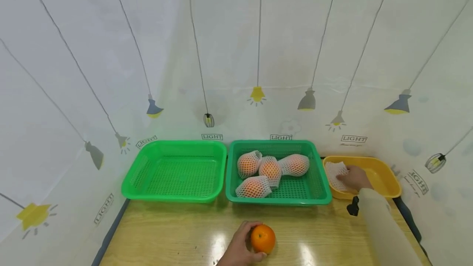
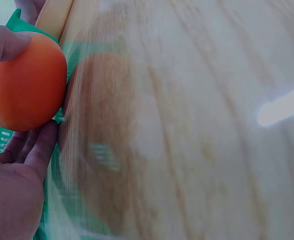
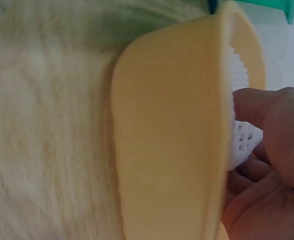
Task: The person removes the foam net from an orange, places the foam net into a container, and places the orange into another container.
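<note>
On the wooden table, near its front, my left hand (image 1: 241, 246) grips an orange (image 1: 263, 239) between thumb and fingers. The left wrist view has this orange (image 2: 29, 82) close, thumb on one side and fingertips on the other. Over at the right, my right hand (image 1: 355, 178) reaches into a yellow basket (image 1: 382, 175) and pinches a white foam net sleeve (image 1: 335, 174). Seen from the right wrist, the foam net (image 3: 244, 137) lies between thumb and fingers behind the basket wall (image 3: 172, 120), which hides part of it.
A dark green basket (image 1: 278, 201) in the middle holds several oranges in foam nets (image 1: 270, 170). To its left stands a bright green basket (image 1: 173, 198) with nothing in it. Behind the baskets rises a wall covering (image 1: 229, 60) printed with lamps.
</note>
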The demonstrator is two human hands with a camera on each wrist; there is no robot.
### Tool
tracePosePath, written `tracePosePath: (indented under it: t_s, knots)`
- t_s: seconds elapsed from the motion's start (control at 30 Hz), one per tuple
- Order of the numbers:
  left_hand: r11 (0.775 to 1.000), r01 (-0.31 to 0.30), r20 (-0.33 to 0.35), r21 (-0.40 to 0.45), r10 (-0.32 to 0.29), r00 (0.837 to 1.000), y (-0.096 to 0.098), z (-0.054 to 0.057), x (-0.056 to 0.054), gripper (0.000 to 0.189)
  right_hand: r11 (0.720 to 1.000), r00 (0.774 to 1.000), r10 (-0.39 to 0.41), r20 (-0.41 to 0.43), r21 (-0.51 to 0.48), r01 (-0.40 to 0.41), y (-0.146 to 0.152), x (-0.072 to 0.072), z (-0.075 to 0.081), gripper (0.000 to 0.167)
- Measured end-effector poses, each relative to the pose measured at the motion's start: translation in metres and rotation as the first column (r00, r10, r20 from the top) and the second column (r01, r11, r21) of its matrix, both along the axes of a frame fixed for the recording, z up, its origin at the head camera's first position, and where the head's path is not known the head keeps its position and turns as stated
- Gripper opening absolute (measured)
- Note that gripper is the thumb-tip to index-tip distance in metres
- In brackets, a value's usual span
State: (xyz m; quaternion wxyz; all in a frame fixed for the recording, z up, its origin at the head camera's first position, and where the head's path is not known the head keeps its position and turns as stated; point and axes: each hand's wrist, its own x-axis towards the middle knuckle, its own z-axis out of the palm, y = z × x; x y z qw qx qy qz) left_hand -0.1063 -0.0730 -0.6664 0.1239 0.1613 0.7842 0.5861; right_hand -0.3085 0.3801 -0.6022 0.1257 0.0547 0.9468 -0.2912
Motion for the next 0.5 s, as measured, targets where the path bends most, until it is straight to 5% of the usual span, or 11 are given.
tracePosePath:
  t_s: [0.27,0.5]
  knots:
    - [1.0,0.009,-0.022,0.008,-0.008,1.0,-0.001,-0.004,0.0,0.076,0.994,0.999,-0.014,-0.033,0.108,0.017,-0.001,0.003,-0.01,0.078]
    - [1.0,0.012,-0.041,0.016,-0.011,0.999,-0.001,-0.005,-0.001,0.078,0.996,0.999,-0.019,-0.048,0.089,0.023,-0.001,0.017,0.002,0.072]
